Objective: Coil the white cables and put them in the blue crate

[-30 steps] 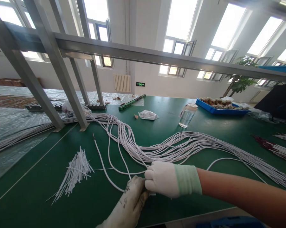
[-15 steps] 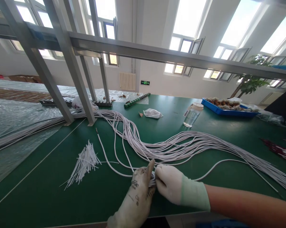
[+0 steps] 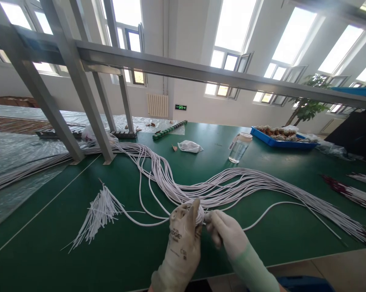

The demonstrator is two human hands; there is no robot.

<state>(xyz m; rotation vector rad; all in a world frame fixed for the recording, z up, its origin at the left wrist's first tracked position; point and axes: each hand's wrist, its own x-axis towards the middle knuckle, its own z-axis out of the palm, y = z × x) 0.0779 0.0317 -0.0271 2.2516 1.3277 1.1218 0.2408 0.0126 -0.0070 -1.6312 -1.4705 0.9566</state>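
Working table seen through the head camera, which I follow from afar. Across the upper view, a metal crossbar (image 3: 183, 71) cuts in front of the windows. Its uprights (image 3: 79, 81) stand on the green table (image 3: 146, 259) at left, the front pair masking part of the long cable bundle (image 3: 198, 194) that winds behind them and runs to the right edge. Beyond the bundle I see a plastic bag (image 3: 190, 147), a clear bottle (image 3: 239, 149), a blue tray (image 3: 280, 142) with fibrous brown and pale pieces, and a green strip (image 3: 170, 130). Near left lies a heap of short white lengths (image 3: 99, 213); a loose strand (image 3: 131, 219) reaches from beside it toward the hands. The coil of white cable (image 3: 200, 215) sits at the near side of the bundle, partly covered by the gloved left hand (image 3: 183, 239), which is curled firmly around it, thumb raised. The gloved right hand (image 3: 228, 233) has its fingers bent together at the coil's right edge; I cannot tell whether they pinch a strand. Count: two hands, one coil, one bottle, one bag, one tray, one strip, four uprights; the bundle's cables and the heap's pieces overlap too closely for me to number.
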